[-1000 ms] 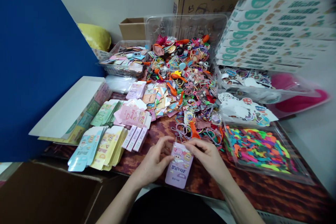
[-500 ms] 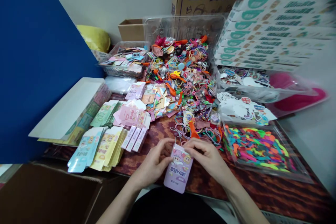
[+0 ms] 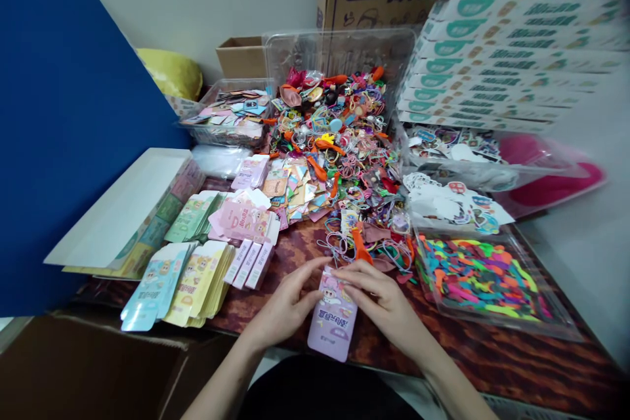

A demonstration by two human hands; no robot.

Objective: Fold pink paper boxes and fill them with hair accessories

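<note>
A purple printed paper box (image 3: 333, 328), long and flat-looking, is held at the table's front edge with its printed face toward me. My left hand (image 3: 294, 298) grips its upper left side, thumb on the edge. My right hand (image 3: 378, 290) has its fingers over the top right corner of the box. Whatever lies behind the box's upper end is hidden by the fingers. Just beyond my hands lie loose hair ties (image 3: 337, 244) and an orange balloon (image 3: 361, 246).
Left stand folded purple boxes (image 3: 249, 264) and stacks of blue (image 3: 157, 285), yellow (image 3: 199, 285) and green (image 3: 194, 216) flat cartons. A heap of trinkets (image 3: 344, 138) spreads behind. At right sit a tray of colourful balloons (image 3: 487, 275) and stacked white boxes (image 3: 457, 46).
My right hand's fingers have shifted left across the top of the box. The box stays nearly in place; the whole view has moved slightly.
</note>
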